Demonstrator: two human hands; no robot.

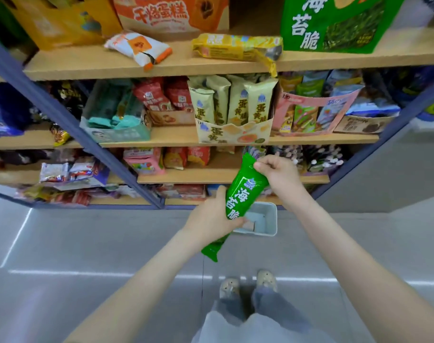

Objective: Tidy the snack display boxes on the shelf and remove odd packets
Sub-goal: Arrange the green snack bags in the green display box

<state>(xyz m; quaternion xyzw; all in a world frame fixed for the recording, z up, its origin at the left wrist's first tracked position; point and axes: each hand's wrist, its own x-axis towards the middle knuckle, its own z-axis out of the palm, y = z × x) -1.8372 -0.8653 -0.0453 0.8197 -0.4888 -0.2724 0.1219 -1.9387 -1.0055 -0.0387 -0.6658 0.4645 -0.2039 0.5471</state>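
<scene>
Far to the left of the fingers, the glossy grey floor (62, 243) shows pale streaks of reflected light. A slanting blue-grey metal upright (87, 134) divides the wooden shelf boards (176, 137) into bays, the leftmost crowded with dark purple snack bags (3, 112). Up and left of the fingers, a teal cardboard display box (117, 134) holds jumbled teal packets. Higher still, a white-and-orange foil packet (139, 48) lies loose on the top board.

The left hand (211, 216) has its fingers and thumb wrapped round the lower half of a long green foil snack packet with white lettering (245, 191). The packet is held in the air in front of the lower shelves, tilted with its top toward the upper right and its bottom end hanging below the left fingers. The right hand (277, 174) pinches the packet's top seam between thumb and curled fingers.

Straight above both sets of fingers, a cream cardboard display box (233, 134) of upright cream packets stands at the front edge of the middle board. Above it a yellow foil packet (235, 47) lies flat, one strip drooping over the board's edge.

Just below the right fingers and beside the left ones, a pale blue-grey plastic bin (267, 219) sits on the floor at the shelf's foot, partly hidden by the packet. Well below the fingers are pale shoes (248, 284).

Up and right of the fingers stands a pink cardboard display box (310, 120), and above it a large green cardboard box (334, 28).
</scene>
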